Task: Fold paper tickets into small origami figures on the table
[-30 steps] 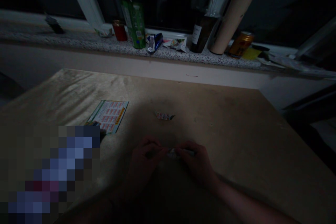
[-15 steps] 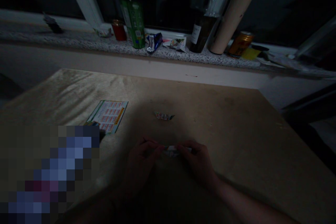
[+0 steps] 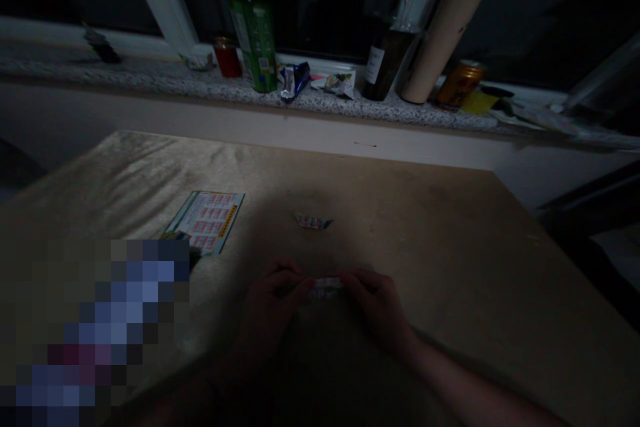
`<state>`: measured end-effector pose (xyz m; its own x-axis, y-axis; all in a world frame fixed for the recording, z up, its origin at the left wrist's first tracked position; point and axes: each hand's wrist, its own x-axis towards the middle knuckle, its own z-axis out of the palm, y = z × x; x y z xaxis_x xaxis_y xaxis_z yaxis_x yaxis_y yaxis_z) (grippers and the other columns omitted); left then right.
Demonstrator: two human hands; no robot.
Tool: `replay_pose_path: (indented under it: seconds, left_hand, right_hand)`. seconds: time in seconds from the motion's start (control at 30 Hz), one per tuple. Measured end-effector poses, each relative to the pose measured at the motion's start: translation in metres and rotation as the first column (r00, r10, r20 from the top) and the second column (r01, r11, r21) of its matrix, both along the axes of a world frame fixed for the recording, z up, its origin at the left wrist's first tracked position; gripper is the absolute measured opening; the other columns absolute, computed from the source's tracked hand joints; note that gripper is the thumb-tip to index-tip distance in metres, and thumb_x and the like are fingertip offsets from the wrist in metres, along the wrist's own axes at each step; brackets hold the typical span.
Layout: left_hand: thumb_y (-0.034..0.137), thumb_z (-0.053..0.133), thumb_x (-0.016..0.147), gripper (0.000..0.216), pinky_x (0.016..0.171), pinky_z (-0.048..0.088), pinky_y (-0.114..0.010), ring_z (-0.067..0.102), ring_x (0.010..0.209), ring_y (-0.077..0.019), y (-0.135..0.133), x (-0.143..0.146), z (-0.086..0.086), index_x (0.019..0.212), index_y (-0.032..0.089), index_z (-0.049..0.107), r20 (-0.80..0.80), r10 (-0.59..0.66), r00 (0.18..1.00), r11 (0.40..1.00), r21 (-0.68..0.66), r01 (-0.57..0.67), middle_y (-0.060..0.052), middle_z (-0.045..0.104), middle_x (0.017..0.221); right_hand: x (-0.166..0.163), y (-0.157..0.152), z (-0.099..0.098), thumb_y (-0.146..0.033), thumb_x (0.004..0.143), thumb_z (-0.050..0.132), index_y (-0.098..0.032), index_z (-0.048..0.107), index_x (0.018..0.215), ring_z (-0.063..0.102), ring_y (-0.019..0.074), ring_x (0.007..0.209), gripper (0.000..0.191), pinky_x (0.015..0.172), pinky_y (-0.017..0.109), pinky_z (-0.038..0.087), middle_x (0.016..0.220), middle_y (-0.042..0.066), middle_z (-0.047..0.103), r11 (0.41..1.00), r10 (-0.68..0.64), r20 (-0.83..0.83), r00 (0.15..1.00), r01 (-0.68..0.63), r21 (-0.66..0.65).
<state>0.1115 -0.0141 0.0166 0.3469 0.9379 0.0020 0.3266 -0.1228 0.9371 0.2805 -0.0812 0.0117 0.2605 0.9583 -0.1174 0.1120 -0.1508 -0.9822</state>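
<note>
Both hands pinch a small, pale printed wrapper (image 3: 326,285) between them, low over the table and close to me. My left hand (image 3: 274,297) is closed on its left end, thumb against the bent fingers. At the right end, my right hand (image 3: 376,297) grips it between thumb and forefinger. Dim light and shadow blur the wrapper's print, and the fingers cover its ends. Just beyond the hands lies a wrapped candy (image 3: 313,221) with twisted ends, apart from both of them.
A printed card (image 3: 207,220) lies on the table (image 3: 425,233) to the left, near a pixelated blue area. Along the granite sill (image 3: 320,105) stand a green container (image 3: 257,47), a red jar (image 3: 227,59), a dark cup (image 3: 383,67), a tall tube (image 3: 445,33) and an orange can (image 3: 460,85).
The wrapper's upper edge has turned between my fingers and now shows a thin printed strip. My left thumb has shifted slightly right along it. The candy and card lie as before.
</note>
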Motion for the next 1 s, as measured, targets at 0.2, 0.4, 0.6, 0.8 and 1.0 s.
replay_pose_path:
  seconds: [0.2, 0.4, 0.6, 0.8, 1.0]
  left_hand:
    - [0.032, 0.064, 0.073, 0.015, 0.080, 0.048, -0.030, 0.060, 0.092, -0.0207, 0.0019, 0.0006, -0.0003, 0.065, 0.022, 0.070, 0.045, -0.006, 0.999, 1.000, -0.001, 0.006, -0.003, 0.063, 0.095]
    - [0.035, 0.056, 0.082, 0.021, 0.084, 0.048, -0.031, 0.065, 0.091, -0.0207, 0.0002, 0.0010, 0.0037, 0.089, 0.025, 0.074, 0.001, -0.111, 0.994, 0.978, -0.180, 0.110, 0.000, 0.073, 0.096]
    - [0.035, 0.058, 0.080, 0.019, 0.077, 0.050, -0.028, 0.068, 0.081, -0.0209, -0.0020, -0.0006, 0.0031, 0.084, 0.025, 0.075, -0.024, -0.056, 0.998, 0.981, -0.189, 0.051, 0.002, 0.075, 0.083]
    - [0.035, 0.057, 0.081, 0.020, 0.071, 0.051, -0.025, 0.068, 0.078, -0.0197, -0.0033, -0.0011, 0.0007, 0.081, 0.025, 0.075, 0.018, -0.036, 0.999, 0.983, -0.182, 0.038, 0.002, 0.075, 0.082]
    - [0.040, 0.047, 0.088, 0.032, 0.078, 0.050, -0.027, 0.068, 0.084, -0.0204, -0.0023, 0.0000, 0.0032, 0.085, 0.022, 0.074, 0.042, -0.059, 0.997, 0.980, -0.187, 0.066, 0.000, 0.074, 0.084]
  right_hand:
    - [0.0001, -0.0030, -0.0005, -0.036, 0.085, 0.053, -0.020, 0.074, 0.083, 0.066, 0.0186, 0.072, 0.027, 0.063, 0.026, 0.049, 0.076, 0.003, 0.072, 1.000, 0.000, 0.015, 1.000, 0.000, 0.022]
    - [0.0014, -0.0016, -0.0046, -0.039, 0.083, 0.055, -0.019, 0.074, 0.079, 0.065, 0.0190, 0.071, 0.028, 0.063, 0.026, 0.050, 0.072, 0.004, 0.071, 0.999, -0.036, 0.024, 0.999, 0.036, 0.023]
    - [0.0016, 0.0003, -0.0010, -0.042, 0.082, 0.056, -0.020, 0.073, 0.079, 0.064, 0.0178, 0.069, 0.028, 0.061, 0.025, 0.049, 0.070, 0.002, 0.070, 0.999, 0.022, -0.002, 1.000, -0.022, -0.031]
    - [0.0018, -0.0018, -0.0065, -0.047, 0.086, 0.049, -0.019, 0.071, 0.073, 0.059, 0.0158, 0.064, 0.038, 0.055, 0.023, 0.044, 0.066, 0.001, 0.066, 0.998, 0.069, 0.015, 0.998, -0.069, 0.005]
    - [0.0024, -0.0024, -0.0050, -0.049, 0.086, 0.048, -0.017, 0.068, 0.068, 0.055, 0.0143, 0.060, 0.042, 0.053, 0.022, 0.041, 0.064, 0.001, 0.062, 0.998, 0.061, 0.028, 0.998, -0.060, -0.008]
